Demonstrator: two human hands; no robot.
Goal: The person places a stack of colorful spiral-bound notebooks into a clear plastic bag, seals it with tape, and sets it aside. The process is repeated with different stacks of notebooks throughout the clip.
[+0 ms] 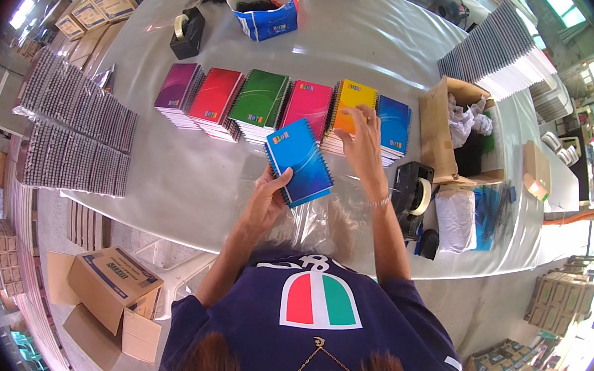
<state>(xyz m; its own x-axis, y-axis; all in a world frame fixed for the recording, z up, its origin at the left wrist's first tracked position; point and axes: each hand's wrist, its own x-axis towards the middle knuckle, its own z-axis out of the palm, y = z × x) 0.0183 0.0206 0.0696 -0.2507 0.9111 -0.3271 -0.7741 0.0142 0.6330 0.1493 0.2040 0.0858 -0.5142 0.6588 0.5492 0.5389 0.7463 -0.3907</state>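
holding a notebook (302, 163) inside the counter's (183, 174) near edge, the left grip (269, 191) could slip on its glossy cover; the right grip (368, 149) gapes.

This looks like a packing workshop: a plastic-covered table (170, 166) holds notebook stacks (259, 96) and tape dispensers (190, 36), with an open carton (115, 274) and piled boxes (561, 300) nearby.

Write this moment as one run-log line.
Left hand: holding blue notebook | Right hand: open at yellow notebooks, contact unclear | Nearby: black tape dispenser, open cardboard box
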